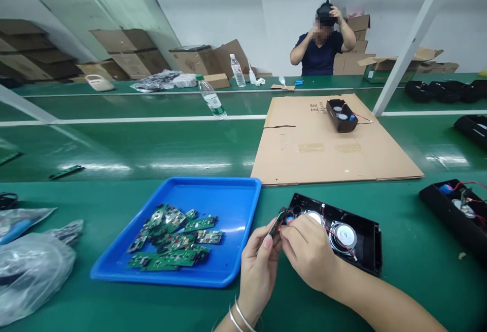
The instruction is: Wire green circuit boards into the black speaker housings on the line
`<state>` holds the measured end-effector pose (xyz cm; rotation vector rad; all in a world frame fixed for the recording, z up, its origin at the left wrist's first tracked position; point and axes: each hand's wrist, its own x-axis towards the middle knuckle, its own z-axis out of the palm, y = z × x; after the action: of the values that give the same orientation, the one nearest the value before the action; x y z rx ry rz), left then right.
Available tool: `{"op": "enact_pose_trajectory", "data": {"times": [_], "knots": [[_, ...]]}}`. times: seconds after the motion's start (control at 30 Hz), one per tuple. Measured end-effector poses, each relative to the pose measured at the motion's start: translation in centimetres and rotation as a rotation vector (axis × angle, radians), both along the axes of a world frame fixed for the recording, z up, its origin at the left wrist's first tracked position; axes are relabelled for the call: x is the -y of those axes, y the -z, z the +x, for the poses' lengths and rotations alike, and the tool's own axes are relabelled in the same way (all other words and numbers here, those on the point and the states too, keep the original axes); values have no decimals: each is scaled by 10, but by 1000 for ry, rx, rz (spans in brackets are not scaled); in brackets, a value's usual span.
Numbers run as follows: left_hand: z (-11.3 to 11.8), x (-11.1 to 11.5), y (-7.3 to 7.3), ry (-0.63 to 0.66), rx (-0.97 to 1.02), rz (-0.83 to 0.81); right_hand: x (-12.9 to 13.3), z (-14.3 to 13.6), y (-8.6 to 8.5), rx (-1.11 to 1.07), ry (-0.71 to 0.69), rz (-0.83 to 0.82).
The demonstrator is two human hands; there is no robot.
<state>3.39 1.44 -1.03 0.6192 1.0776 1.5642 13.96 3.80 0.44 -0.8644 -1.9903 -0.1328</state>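
Note:
My left hand (261, 258), with bangles at the wrist, grips a small green circuit board (276, 224) on edge. Beside it my right hand (308, 246) has its fingers pinched together at the board's side; what they hold is too small to make out. Just behind both hands lies an open black speaker housing (367, 238) with two round speakers (343, 236), red and black wires and a blue part near its left end. My right hand covers part of the housing. Several green circuit boards (175, 241) are heaped in a blue tray (213, 273) to the left.
Plastic bags (34, 276) lie at the left edge. Another black housing (454, 215) is at the right. Farther back are a cardboard sheet (304, 162) bearing a housing (342, 119), a water bottle (213, 100), and a person (321, 50) across the table with raised hands.

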Motion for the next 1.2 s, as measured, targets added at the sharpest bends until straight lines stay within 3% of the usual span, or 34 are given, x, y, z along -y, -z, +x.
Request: {"op": "enact_pose_trajectory", "data": {"times": [0.17,0.3,0.37,0.53,0.63,0.73,0.83,0.93,1.0,1.1,1.2], "knots": [[-21,0,-15,284,-94,-146,0,41,-19,181,-54,-240],[-30,10,-20,551,-37,-254,4,87,-28,376,244,-603],[-27,13,-19,633,-62,-258,6,97,-26,537,375,-709],[-6,3,-28,714,-262,-165,12,89,-8,719,438,-759],[5,-8,-38,726,-340,-88,16,86,-1,664,467,-770],[10,-17,-40,692,-409,9,17,88,0,621,483,-774],[13,-20,-29,622,-541,41,15,87,0,399,405,-725],[14,-18,-16,550,-625,14,12,82,4,6,184,-670],[14,-17,-9,518,-618,2,9,77,7,-172,85,-728],[14,-16,-5,486,-556,-29,8,73,9,-317,51,-883],[15,-17,-4,471,-467,-74,8,71,9,-352,64,-913]]}}
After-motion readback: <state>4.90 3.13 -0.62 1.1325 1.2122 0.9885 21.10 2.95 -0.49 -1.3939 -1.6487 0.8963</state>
